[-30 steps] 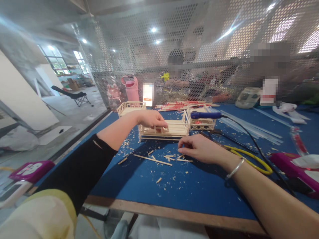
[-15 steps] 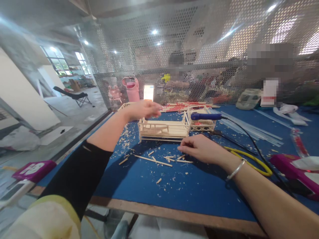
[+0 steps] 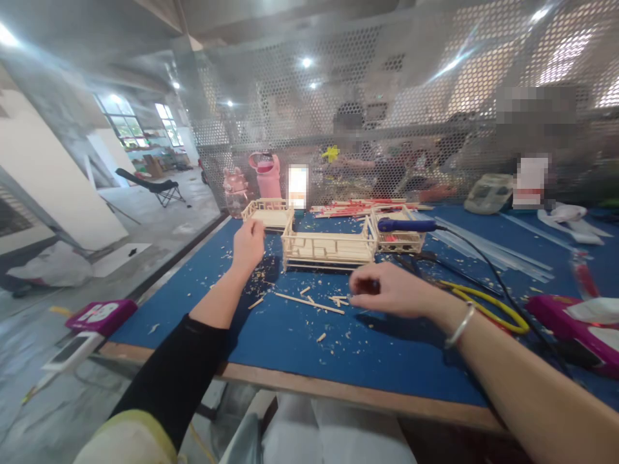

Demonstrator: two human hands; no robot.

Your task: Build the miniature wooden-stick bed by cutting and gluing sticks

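Observation:
My left hand (image 3: 250, 245) is closed, its fingers curled in front of a small railed model of wooden sticks (image 3: 271, 219). Whether it touches the model or pinches something small, I cannot tell. In the middle of the table stands a longer railed wooden stick model (image 3: 329, 251). My right hand (image 3: 394, 290) hovers low at that model's front right corner, thumb and fingers curled together; what they hold, if anything, is hidden. Left of its fingertips lie short cut stick pieces (image 3: 340, 300) and a long thin stick (image 3: 309, 303).
A blue-handled tool with a cord (image 3: 406, 225) rests across another stick model (image 3: 399, 240). Red-tipped sticks (image 3: 358, 207), a lit phone (image 3: 298, 183) and a pink bottle (image 3: 268, 179) stand behind. Yellow cable (image 3: 503, 312) and a purple device (image 3: 556, 322) lie right. Shavings litter the blue tabletop (image 3: 290, 348).
My left hand has come down and left from above the middle model to the smaller one behind. My right hand has shifted slightly; stick pieces beside its fingers no longer show.

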